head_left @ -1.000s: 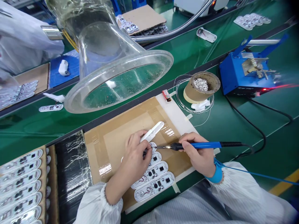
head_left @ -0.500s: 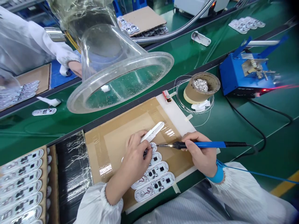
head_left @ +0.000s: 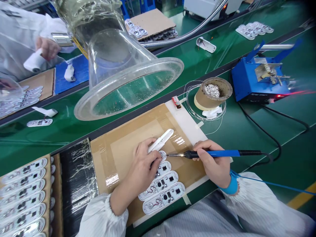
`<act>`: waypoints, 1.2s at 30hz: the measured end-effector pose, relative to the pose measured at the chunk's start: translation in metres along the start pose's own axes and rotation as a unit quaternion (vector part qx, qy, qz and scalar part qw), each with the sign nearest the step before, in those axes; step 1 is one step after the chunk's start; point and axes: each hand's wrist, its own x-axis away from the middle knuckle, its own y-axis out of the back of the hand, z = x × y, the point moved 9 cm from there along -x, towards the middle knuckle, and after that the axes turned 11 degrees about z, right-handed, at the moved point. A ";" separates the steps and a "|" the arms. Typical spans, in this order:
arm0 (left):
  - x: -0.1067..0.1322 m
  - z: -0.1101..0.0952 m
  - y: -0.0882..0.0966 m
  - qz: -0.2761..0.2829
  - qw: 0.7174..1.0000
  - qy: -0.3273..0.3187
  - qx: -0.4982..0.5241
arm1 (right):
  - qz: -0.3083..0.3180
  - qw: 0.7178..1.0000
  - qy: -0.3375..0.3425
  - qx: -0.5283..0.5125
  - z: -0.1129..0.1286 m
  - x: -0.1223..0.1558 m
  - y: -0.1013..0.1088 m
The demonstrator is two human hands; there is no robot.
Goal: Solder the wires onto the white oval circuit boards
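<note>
My right hand [head_left: 213,163] grips a blue-handled soldering iron [head_left: 217,153] whose tip points left at the end of a small white circuit board [head_left: 162,154]. My left hand [head_left: 143,164] holds white tweezers [head_left: 160,140] and presses down on that board. Three more white oblong boards [head_left: 164,197] lie in a row just below, on a taped cardboard work mat [head_left: 128,138].
A clear fume-extraction hood [head_left: 128,75] hangs over the green belt. A solder-wire spool with a tin-wool cup [head_left: 212,92] and a blue soldering station [head_left: 259,79] stand at right. A tray of boards [head_left: 23,194] sits at left. A co-worker's hand [head_left: 45,47] holds a white roll.
My hands have barely moved; the iron tip stays at the board. Boards on the far belt have drifted left. The co-worker's hand has lifted a white roll at the upper left.
</note>
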 end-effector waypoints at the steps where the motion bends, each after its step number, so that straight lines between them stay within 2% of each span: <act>1: -0.001 -0.001 0.000 0.000 1.000 -0.003 -0.012 | 0.004 1.000 0.001 0.006 0.001 0.000 0.000; 11: -0.016 -0.034 0.009 0.013 0.979 -0.033 -0.199 | 0.038 0.999 0.010 0.024 0.008 0.002 -0.009; 14: -0.019 -0.038 0.009 0.015 0.973 -0.028 -0.228 | 0.037 0.999 0.009 0.025 0.009 0.000 -0.009; 22: -0.023 -0.037 0.008 0.022 0.970 -0.021 -0.241 | 0.032 0.999 0.007 0.035 0.014 -0.004 -0.010; 29: -0.024 -0.035 0.007 0.037 0.971 -0.012 -0.238 | 0.029 0.999 0.010 0.035 0.008 0.001 -0.005; 36: -0.024 -0.033 0.006 0.041 0.972 -0.005 -0.230 | -0.040 0.999 -0.011 -0.012 -0.007 0.005 0.009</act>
